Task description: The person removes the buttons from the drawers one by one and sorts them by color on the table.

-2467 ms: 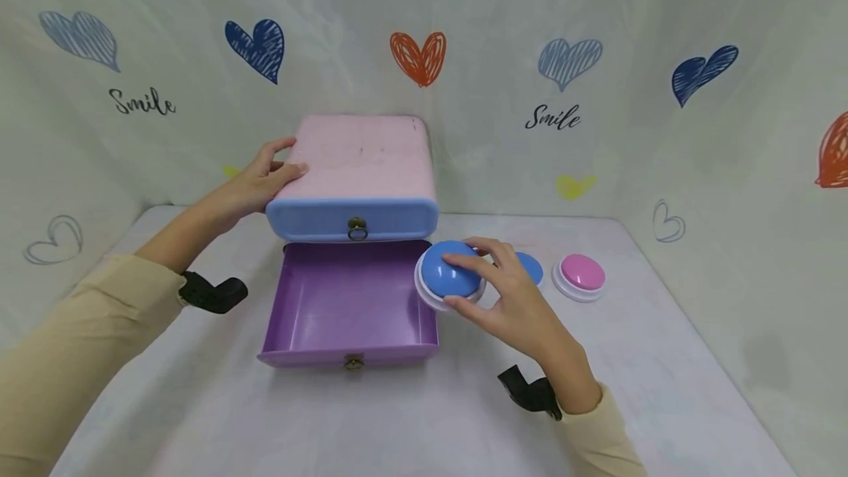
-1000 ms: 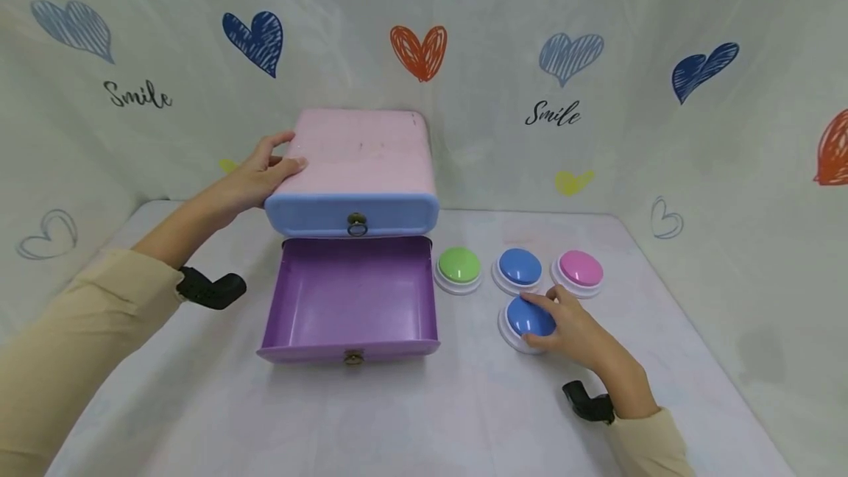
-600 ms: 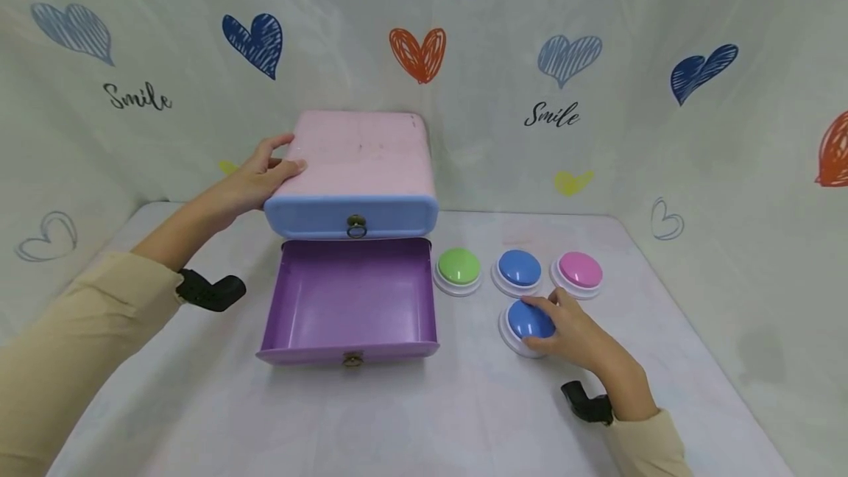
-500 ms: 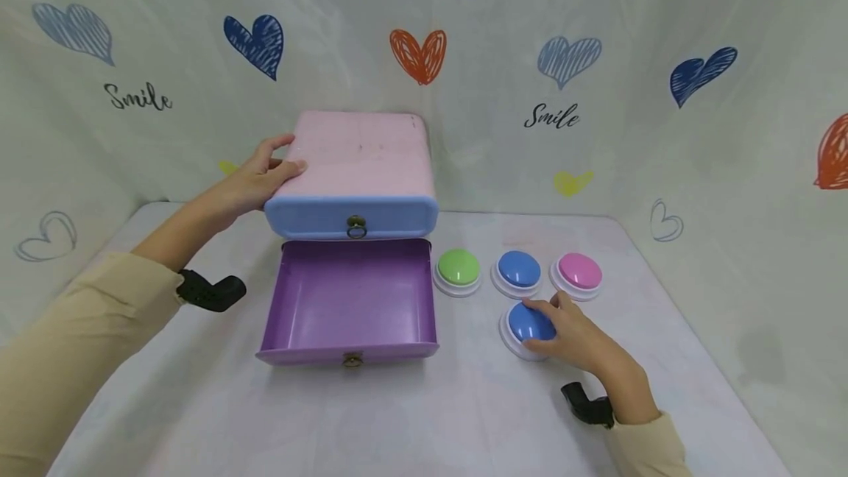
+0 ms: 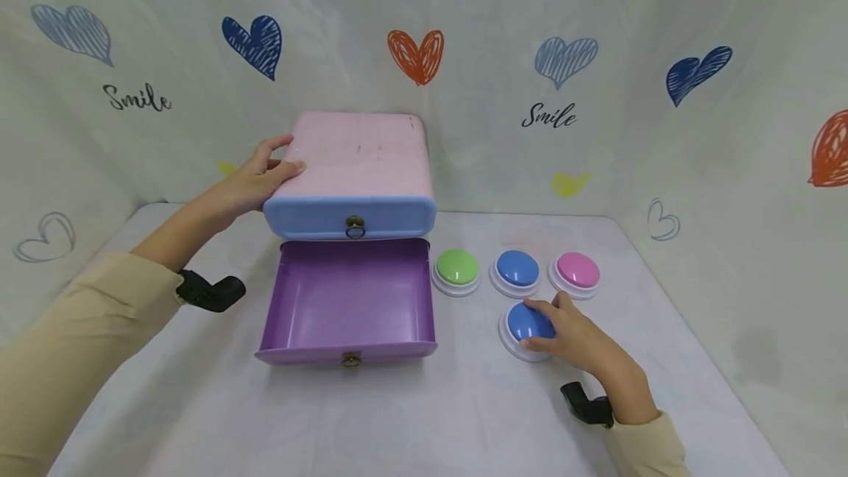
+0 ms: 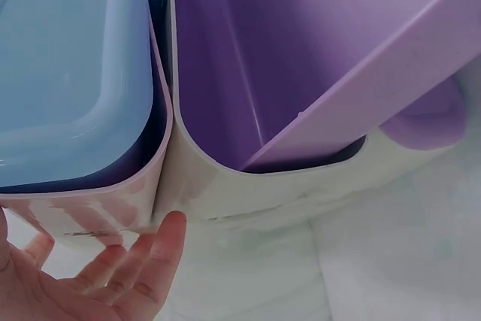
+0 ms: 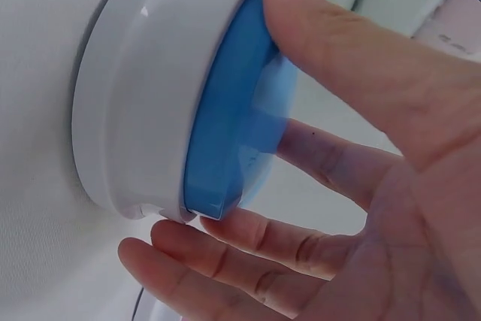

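Note:
In the head view my right hand (image 5: 576,333) holds a blue push button (image 5: 531,321) with a white base, which sits on the table. Up close in the right wrist view, its thumb and fingers span the sides of that button (image 7: 240,110). My left hand (image 5: 255,177) rests against the left side of a small drawer cabinet (image 5: 364,153) with a pink top. Its fingertips touch the cabinet's side wall in the left wrist view. Below the closed blue drawer (image 5: 311,218), a purple drawer (image 5: 351,300) is pulled out and bare inside.
Behind the held button stand a green button (image 5: 457,267), another blue button (image 5: 518,269) and a pink button (image 5: 578,269) in a row, right of the cabinet. A white cloth backdrop with printed hearts (image 5: 417,57) rises behind the table (image 5: 364,418).
My right hand has carried the blue button from beside the purple drawer to the right and down onto the table, uncovering the green button. My left hand has stayed on the cabinet.

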The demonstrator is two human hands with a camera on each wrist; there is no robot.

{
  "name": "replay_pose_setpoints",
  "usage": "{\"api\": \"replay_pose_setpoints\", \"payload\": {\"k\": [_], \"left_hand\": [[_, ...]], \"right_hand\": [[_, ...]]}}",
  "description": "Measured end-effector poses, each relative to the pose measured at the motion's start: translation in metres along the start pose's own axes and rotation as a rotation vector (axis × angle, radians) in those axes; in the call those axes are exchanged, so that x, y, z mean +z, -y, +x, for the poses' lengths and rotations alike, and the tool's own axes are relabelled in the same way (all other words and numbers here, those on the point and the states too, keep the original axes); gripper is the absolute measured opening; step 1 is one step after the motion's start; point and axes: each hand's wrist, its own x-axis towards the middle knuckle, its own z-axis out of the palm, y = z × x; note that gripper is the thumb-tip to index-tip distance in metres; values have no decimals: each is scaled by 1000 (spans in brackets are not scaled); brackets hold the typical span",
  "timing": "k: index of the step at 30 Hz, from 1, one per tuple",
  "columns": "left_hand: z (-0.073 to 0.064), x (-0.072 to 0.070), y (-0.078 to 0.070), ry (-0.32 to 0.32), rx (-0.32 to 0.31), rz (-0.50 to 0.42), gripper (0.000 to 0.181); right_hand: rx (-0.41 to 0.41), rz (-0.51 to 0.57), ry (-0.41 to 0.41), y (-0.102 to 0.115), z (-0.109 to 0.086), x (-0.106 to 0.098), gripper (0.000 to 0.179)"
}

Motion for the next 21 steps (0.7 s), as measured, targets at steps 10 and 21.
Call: {"api": "replay_pose_setpoints", "payload": {"k": [10, 21], "left_hand": [[1, 1, -1, -7, -3, 10, 75], [-1, -1, 1, -1, -2, 7, 76]], "right_hand": [[15, -14, -3, 2, -2, -4, 76], [-270, -27, -246, 37, -18, -12, 37]]}}
